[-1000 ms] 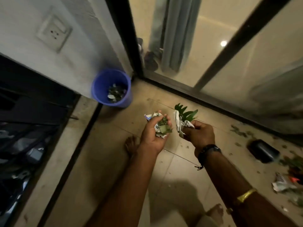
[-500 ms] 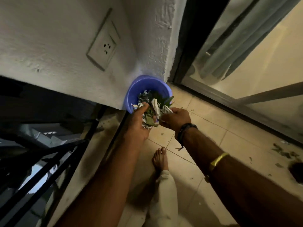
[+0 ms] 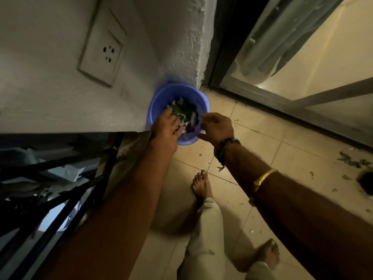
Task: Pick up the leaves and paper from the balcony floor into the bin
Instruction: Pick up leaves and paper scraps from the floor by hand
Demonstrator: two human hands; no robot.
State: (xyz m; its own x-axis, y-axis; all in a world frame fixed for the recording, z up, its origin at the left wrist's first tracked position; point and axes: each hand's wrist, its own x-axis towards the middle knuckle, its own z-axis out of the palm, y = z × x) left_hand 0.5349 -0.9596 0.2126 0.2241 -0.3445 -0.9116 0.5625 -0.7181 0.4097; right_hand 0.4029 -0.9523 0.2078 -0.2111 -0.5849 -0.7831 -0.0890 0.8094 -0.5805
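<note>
A blue plastic bin (image 3: 199, 98) stands in the corner against the white wall. Inside it lies a heap of green leaves and crumpled paper (image 3: 184, 114). My left hand (image 3: 166, 128) reaches over the bin's near rim with its fingers spread out flat, touching the heap. My right hand (image 3: 217, 127) hovers over the bin's right rim with relaxed fingers and nothing in it. More leaf scraps (image 3: 351, 160) lie scattered on the tiles at the far right.
A black railing (image 3: 66, 190) runs along the left edge of the balcony. A sliding glass door (image 3: 302, 77) closes off the right side. A wall socket (image 3: 101, 57) sits above the bin. My bare feet (image 3: 201, 184) stand on the tiles. A dark object (image 3: 366, 181) lies at the right edge.
Both hands held bundles of leaves and paper over the bin; now the bundles lie in the bin and both hands have opened. The view has moved closer to the bin.
</note>
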